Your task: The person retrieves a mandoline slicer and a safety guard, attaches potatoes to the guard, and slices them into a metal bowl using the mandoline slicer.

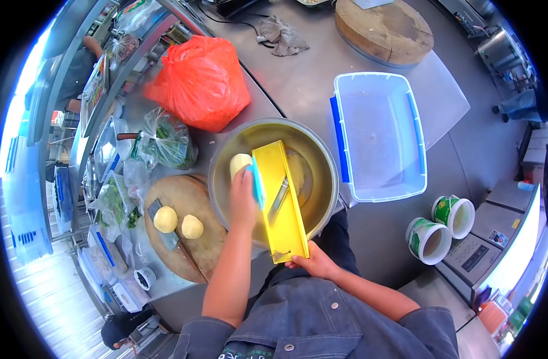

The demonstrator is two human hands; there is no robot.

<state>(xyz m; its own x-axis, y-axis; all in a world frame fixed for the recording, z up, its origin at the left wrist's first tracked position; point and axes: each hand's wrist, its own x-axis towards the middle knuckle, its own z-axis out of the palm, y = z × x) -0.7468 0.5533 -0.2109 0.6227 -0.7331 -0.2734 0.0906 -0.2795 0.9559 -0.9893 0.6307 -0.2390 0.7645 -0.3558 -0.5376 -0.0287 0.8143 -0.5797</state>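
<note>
My left hand point(243, 200) is closed at the left side of a steel bowl point(329, 173). A pale, peeled potato point(240, 163) shows at its fingertips, and a flat light-blue piece point(257, 184) lies along its inner side. Leaning across the bowl is a yellow mandoline slicer point(289, 221) with a slanted metal blade. My right hand point(314, 261) grips the slicer's near end, at the bowl's front rim. Something pale lies in the bowl, partly hidden behind the slicer. Two more peeled potatoes point(165, 219) point(192, 227) rest on a round wooden board, beside a cleaver point(169, 238).
A red plastic bag point(203, 84) and a bag of greens point(166, 140) stand left of the bowl. To the right are a clear plastic tub point(378, 137) and two white-green buckets point(428, 240) point(454, 218). A thick chopping block point(384, 30) and grey rag point(281, 36) lie at the back.
</note>
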